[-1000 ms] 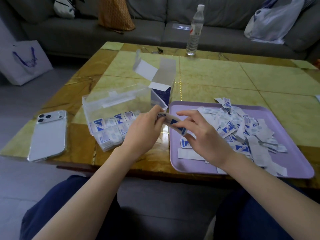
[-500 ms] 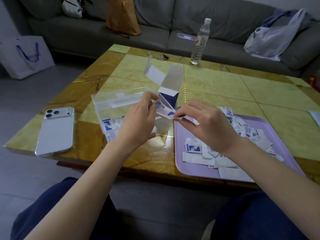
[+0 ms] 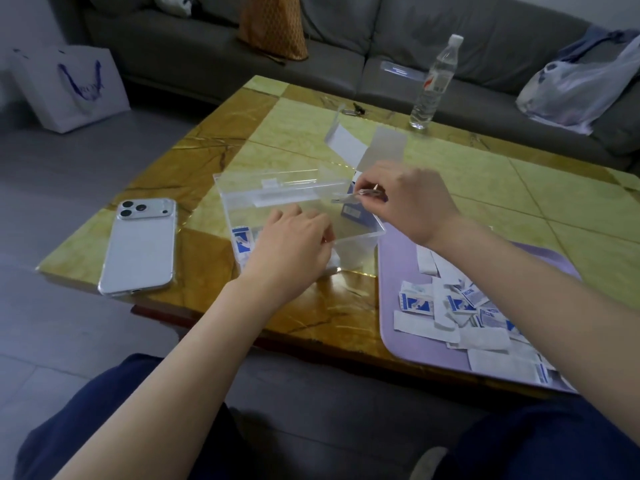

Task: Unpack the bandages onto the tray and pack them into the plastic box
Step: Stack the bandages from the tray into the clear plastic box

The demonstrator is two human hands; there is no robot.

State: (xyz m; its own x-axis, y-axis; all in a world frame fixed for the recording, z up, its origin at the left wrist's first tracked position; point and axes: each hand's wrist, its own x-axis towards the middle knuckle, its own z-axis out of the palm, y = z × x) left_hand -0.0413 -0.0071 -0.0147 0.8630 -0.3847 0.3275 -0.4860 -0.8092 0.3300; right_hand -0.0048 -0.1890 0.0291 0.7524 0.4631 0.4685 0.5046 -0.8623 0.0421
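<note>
A lilac tray (image 3: 394,278) holds white bandage wrappers (image 3: 417,303) printed in blue. The plastic box (image 3: 360,251) is clear. The table (image 3: 301,133) shows pale green and amber marbled squares. Silver phone (image 3: 138,251), grey sofa (image 3: 346,46).

This is a living room in a home. A long grey sofa (image 3: 398,36) runs along the far side, with an orange bag (image 3: 273,26) and a thin plastic bag (image 3: 581,88) on its seat. In front of it stands a low table (image 3: 294,133) with a shiny top of yellow and brown squares. A water bottle (image 3: 433,84) stands near the table's far edge, and a phone (image 3: 140,247) lies near its left edge. A white paper shopping bag (image 3: 74,88) sits on the grey floor (image 3: 69,188) by the sofa.
</note>
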